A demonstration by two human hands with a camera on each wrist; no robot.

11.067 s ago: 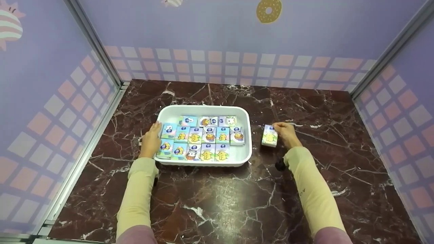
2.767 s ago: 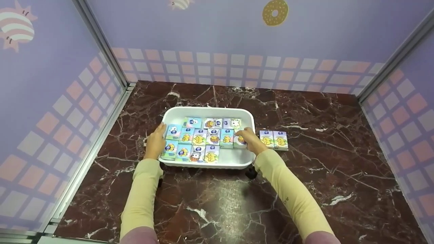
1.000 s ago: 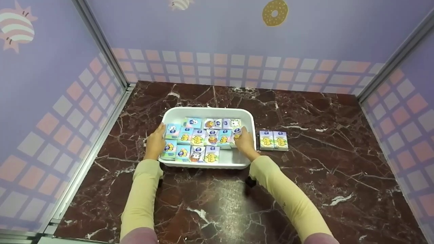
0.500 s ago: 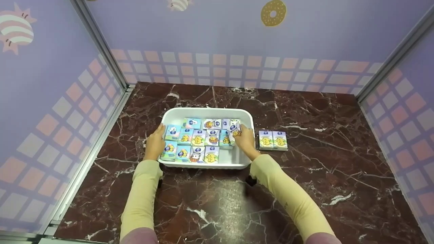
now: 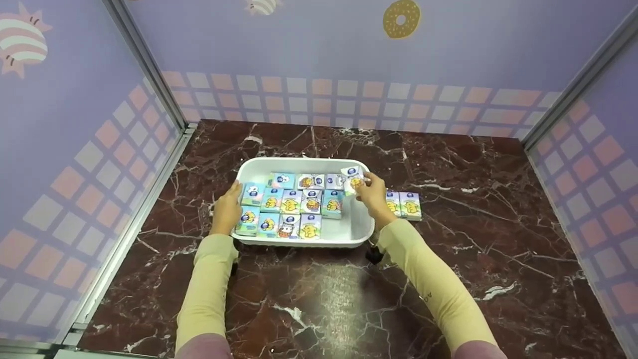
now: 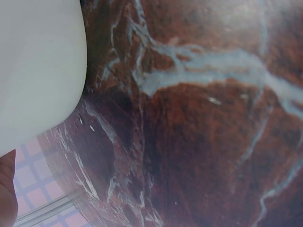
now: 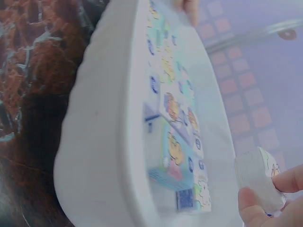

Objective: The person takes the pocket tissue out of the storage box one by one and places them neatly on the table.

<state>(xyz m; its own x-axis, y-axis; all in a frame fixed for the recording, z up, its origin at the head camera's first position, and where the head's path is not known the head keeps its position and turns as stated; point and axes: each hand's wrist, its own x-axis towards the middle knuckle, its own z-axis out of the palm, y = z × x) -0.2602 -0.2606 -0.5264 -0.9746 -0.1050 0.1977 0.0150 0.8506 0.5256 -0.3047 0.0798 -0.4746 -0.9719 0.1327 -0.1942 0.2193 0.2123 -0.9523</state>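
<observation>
My right hand (image 5: pixel 375 196) pinches a small tissue pack (image 5: pixel 353 180) with a cartoon print, between thumb and fingers. The pack is raised and tilted over the right end of a white plastic tub (image 5: pixel 304 161); its pale side shows in the right wrist view. My left hand (image 5: pixel 227 209) holds the tub's left rim; only part of it shows in the left wrist view. Inside the tub, several tissue packs (image 5: pixel 311 202) lie in rows, and the right end of the tub's floor is bare.
Right of the tub, tissue packs (image 5: pixel 410 206) lie side by side on the dark red marbled tabletop (image 5: pixel 478 239), partly hidden by my right hand. Purple patterned walls (image 5: pixel 319 50) enclose the back and both sides.
The right hand has picked up the tissue pack from the right end of the middle row and moved it up and right. The left hand stays on the rim.
</observation>
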